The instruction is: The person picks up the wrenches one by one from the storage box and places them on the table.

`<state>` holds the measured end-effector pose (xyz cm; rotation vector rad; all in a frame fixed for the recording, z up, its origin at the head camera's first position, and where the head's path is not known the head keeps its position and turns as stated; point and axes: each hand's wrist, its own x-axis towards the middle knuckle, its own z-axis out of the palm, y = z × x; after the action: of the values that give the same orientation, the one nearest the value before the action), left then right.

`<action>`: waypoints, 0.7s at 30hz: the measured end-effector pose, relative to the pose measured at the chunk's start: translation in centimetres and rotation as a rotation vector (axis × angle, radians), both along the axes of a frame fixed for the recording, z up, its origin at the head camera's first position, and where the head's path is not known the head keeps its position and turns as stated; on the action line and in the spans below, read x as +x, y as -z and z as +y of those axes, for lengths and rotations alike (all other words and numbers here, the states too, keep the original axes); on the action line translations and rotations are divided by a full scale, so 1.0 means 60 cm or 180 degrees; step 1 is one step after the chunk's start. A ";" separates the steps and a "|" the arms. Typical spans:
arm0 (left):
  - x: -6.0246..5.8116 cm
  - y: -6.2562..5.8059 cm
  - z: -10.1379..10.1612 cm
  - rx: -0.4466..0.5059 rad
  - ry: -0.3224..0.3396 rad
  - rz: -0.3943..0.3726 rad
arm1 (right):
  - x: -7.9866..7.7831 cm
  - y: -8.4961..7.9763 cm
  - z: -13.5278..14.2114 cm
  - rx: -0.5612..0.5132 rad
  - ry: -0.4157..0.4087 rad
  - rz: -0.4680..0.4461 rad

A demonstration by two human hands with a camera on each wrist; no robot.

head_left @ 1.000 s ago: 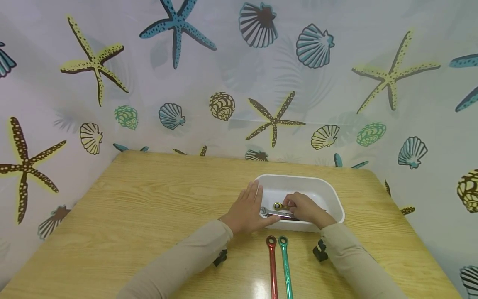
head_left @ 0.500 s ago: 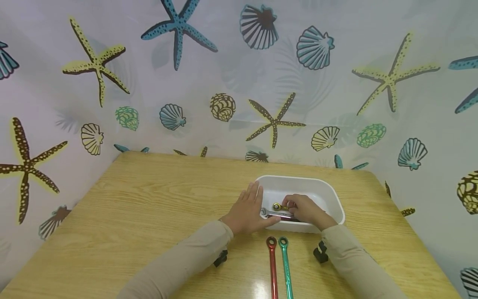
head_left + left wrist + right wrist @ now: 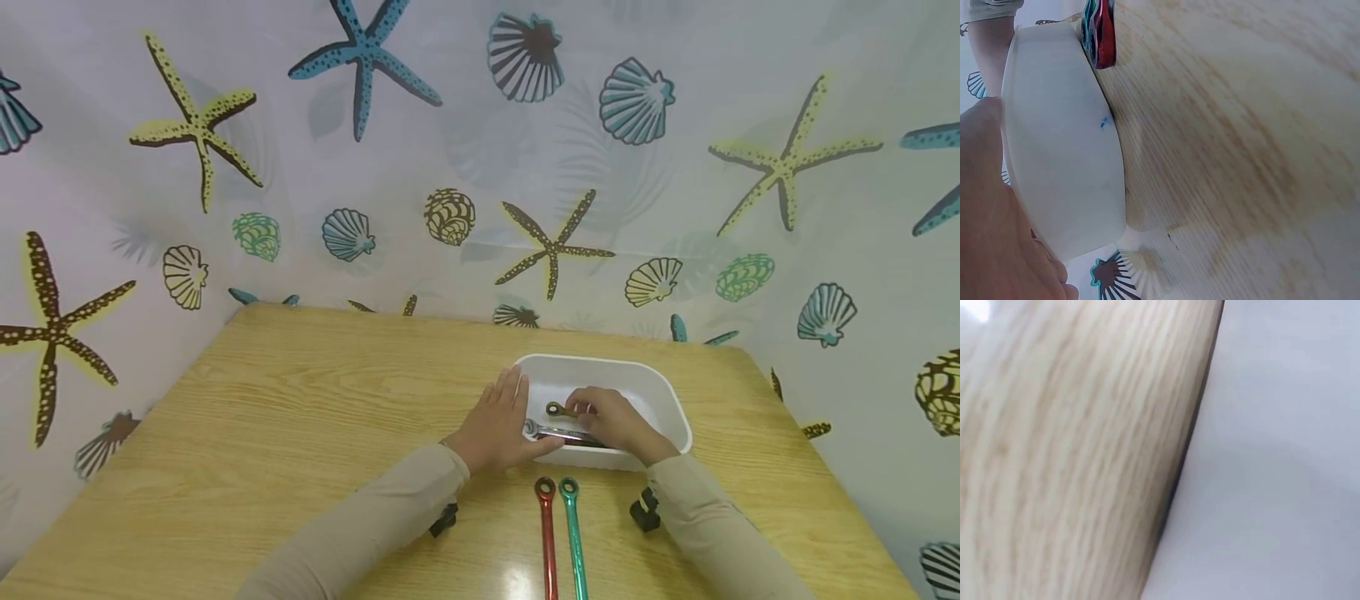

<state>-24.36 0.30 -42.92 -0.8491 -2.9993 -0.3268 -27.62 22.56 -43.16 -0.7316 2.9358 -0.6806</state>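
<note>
A white plastic tub (image 3: 600, 372) stands on the wooden table. My left hand (image 3: 497, 423) rests against its left end, fingers straight, thumb over the near rim; the left wrist view shows this hand (image 3: 991, 212) along the tub's wall (image 3: 1063, 137). Inside the tub, my right hand (image 3: 611, 417) pinches a gold ratcheting wrench (image 3: 555, 409) by its shank, the ring end pointing left. A silver wrench (image 3: 558, 432) lies below it along the near wall, partly covered by both hands. Something dark is just visible beneath. The right wrist view shows only the tub's outer wall (image 3: 1272, 456) and table.
A red ratcheting wrench (image 3: 548, 533) and a green one (image 3: 574, 533) lie side by side on the table (image 3: 337, 392), nearer me than the tub. Patterned cloth (image 3: 465, 142) with starfish and shells hangs behind and at both sides.
In my right hand, the gold wrench has shifted slightly left and up, and its ring end has turned a little. The left hand and the tub stay put.
</note>
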 end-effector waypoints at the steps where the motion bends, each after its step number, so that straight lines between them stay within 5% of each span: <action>1: 0.000 0.000 -0.001 -0.0002 0.0004 0.0002 | 0.000 -0.001 -0.001 -0.0017 -0.0005 0.0033; 9: 0.001 -0.005 -0.001 -0.0071 0.0019 -0.0003 | 0.008 -0.029 -0.005 0.0020 0.0127 0.0154; 21: -0.002 0.002 0.001 -0.0054 -0.0037 -0.0036 | 0.047 -0.102 -0.006 0.0040 0.0134 0.0789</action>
<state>-24.48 0.36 -43.06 -0.8336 -3.0204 -0.3076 -24.81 22.22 -37.01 -0.8099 3.1836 -0.6146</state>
